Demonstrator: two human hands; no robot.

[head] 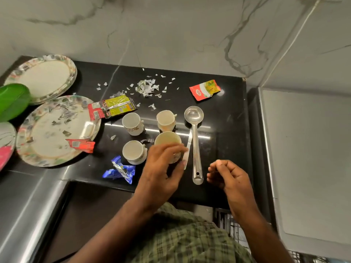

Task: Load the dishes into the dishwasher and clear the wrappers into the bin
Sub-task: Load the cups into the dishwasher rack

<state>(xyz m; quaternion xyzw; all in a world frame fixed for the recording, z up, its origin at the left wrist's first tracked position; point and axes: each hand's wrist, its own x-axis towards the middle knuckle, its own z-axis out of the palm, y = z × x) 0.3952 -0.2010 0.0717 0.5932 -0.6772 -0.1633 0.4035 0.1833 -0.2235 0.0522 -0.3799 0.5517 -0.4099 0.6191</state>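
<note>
On the black counter stand several white cups. My left hand is wrapped around the nearest cup. Another cup sits to its left, and two more, one cup and one cup, stand behind. A steel ladle lies to the right of the cups with a small knife beside it. My right hand hovers near the ladle's handle end, fingers loosely curled, holding nothing. Wrappers lie about: a red-yellow wrapper, a red packet, a blue wrapper and a red wrapper.
Floral plates, one plate near and one plate behind, sit at the left with a green plate and a pink one. Paper scraps litter the counter's back. A steel surface lies right, a wire rack below.
</note>
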